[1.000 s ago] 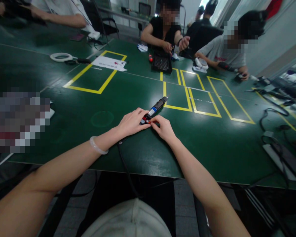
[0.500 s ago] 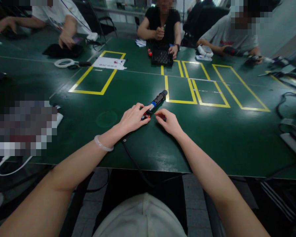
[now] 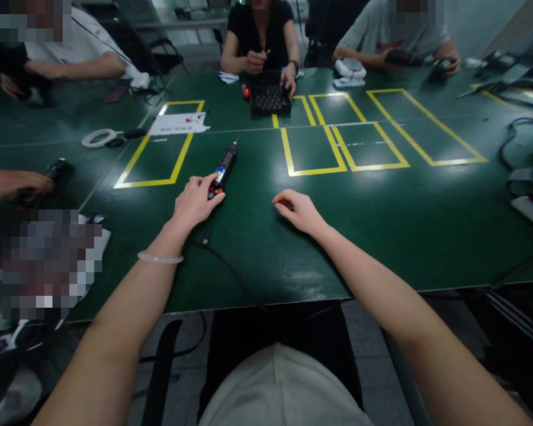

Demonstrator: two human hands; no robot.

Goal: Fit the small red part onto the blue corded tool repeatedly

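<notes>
My left hand (image 3: 194, 201) is wrapped round the rear part of a dark electric screwdriver (image 3: 225, 163) with a blue and white label. The screwdriver lies low over the green table, with its thin bit pointing away and slightly right. Red and orange parts show by my left thumb. A black cord (image 3: 225, 260) trails from its rear towards the table's front edge. My right hand (image 3: 302, 212) rests apart from the screwdriver, to its right. Its fingers are curled in, thumb and forefinger close together; whatever may be between them is hidden or too small to make out.
Yellow tape outlines (image 3: 316, 173) mark the green table (image 3: 249, 248). A printed sheet (image 3: 177, 123) lies on the left outline. Across the table, a person handles a black compartment tray (image 3: 270, 112). Another person's hand (image 3: 18, 183) is at the left. A white cable coil (image 3: 98, 139) lies nearby.
My left hand has moved left with the screwdriver, away from my right hand, and the tool now points more straight ahead. Another person's hand has come into view at left.
</notes>
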